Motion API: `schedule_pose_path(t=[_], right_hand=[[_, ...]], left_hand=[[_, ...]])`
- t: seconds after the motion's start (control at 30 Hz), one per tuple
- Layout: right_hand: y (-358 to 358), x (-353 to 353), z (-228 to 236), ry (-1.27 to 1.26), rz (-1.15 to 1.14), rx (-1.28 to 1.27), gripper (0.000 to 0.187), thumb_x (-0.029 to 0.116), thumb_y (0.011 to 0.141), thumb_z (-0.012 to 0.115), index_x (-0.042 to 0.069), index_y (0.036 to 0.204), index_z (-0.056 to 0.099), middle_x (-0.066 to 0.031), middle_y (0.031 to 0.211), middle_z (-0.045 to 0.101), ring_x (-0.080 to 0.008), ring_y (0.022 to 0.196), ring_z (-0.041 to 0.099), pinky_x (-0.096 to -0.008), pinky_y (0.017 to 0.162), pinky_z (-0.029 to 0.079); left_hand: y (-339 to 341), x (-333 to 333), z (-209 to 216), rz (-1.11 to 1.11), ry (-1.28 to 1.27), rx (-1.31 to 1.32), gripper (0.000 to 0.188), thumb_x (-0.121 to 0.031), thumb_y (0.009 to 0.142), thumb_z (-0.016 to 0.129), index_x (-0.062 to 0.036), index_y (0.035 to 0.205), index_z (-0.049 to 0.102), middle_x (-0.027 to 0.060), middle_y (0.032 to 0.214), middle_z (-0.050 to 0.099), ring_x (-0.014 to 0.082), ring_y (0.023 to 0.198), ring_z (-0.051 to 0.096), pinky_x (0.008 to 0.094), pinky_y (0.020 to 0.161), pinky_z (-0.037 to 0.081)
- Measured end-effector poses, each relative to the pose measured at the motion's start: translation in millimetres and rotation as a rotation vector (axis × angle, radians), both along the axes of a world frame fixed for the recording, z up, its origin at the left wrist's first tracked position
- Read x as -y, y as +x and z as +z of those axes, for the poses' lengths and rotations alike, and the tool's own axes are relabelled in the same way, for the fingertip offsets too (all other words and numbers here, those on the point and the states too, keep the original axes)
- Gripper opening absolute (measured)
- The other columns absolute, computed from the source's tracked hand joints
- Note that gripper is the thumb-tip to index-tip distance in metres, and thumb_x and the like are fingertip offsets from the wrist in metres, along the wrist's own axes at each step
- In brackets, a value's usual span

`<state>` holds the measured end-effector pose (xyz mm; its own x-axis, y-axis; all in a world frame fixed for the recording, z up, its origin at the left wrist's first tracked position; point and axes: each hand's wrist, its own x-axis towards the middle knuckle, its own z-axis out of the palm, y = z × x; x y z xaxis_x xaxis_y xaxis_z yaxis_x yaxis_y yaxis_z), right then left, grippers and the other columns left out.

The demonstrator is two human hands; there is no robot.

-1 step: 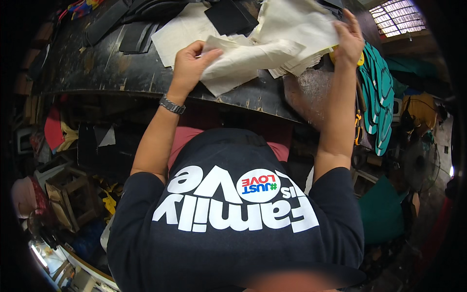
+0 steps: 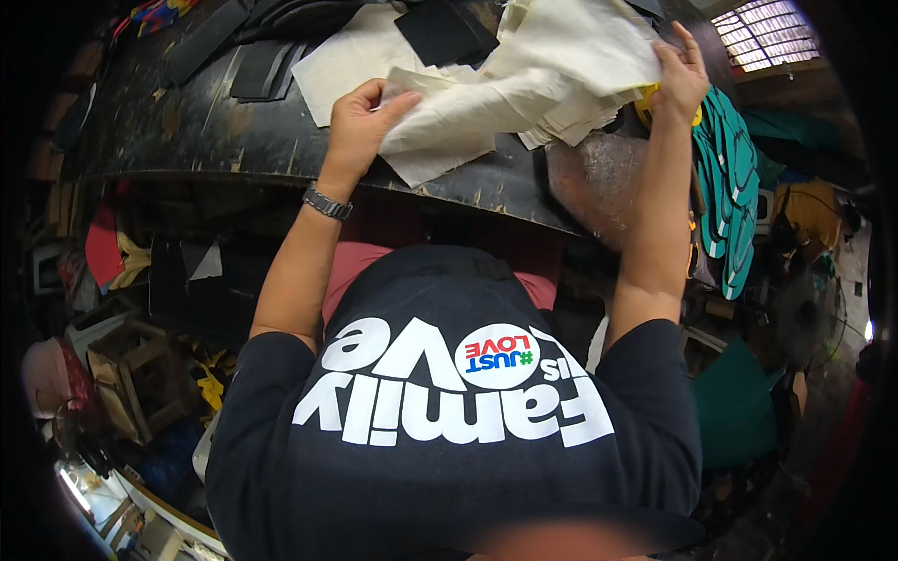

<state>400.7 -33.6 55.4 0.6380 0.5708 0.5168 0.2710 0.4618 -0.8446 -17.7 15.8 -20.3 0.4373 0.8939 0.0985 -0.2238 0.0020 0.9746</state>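
Observation:
A stack of cream cloth pieces [image 2: 552,75] is held up over a dark, worn workbench [image 2: 215,131]. My left hand [image 2: 360,122] pinches the stack's lower left end, with a metal watch [image 2: 327,201] on that wrist. My right hand [image 2: 678,79] grips the stack's right edge, fingers spread over the top. The sheets fan out and sag between the two hands. More cream cloth [image 2: 346,56] lies flat on the bench behind my left hand.
Black flat pieces [image 2: 444,33] lie at the back of the bench. A crumpled clear plastic bag [image 2: 589,178] sits at its right end, a yellow thing [image 2: 645,107] behind it. Teal sole-shaped sheets [image 2: 730,187] hang at the right. A wooden crate [image 2: 140,374] stands lower left.

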Motion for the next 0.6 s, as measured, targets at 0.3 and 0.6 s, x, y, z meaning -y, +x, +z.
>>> schedule_pose_path(t=[0.3, 0.6], right_hand=[[59.6, -33.4, -20.1, -0.791, -0.659, 1.000, 0.062, 0.011, 0.083, 0.058, 0.021, 0.144, 0.058, -0.0202, 0.125, 0.068, -0.0434, 0.118, 0.063, -0.0505, 0.104, 0.047], [-12.8, -1.8, -5.0, -0.390, -0.734, 0.931, 0.070, 0.008, 0.077, 0.064, 0.006, 0.144, 0.046, -0.0214, 0.128, 0.062, -0.0410, 0.124, 0.055, -0.0526, 0.111, 0.036]], left_hand=[[-26.4, -2.4, 20.2, 0.083, 0.072, 0.027, 0.020, -0.015, 0.095, 0.076, 0.0018, 0.107, 0.074, 0.0020, 0.095, 0.074, 0.0061, 0.081, 0.066, 0.0215, 0.073, 0.054], [-50.0, 32.1, 100.8, 0.189, 0.592, -0.070, 0.017, -0.011, 0.093, 0.078, -0.0003, 0.106, 0.074, 0.0044, 0.100, 0.075, 0.0075, 0.086, 0.067, 0.0225, 0.076, 0.054]])
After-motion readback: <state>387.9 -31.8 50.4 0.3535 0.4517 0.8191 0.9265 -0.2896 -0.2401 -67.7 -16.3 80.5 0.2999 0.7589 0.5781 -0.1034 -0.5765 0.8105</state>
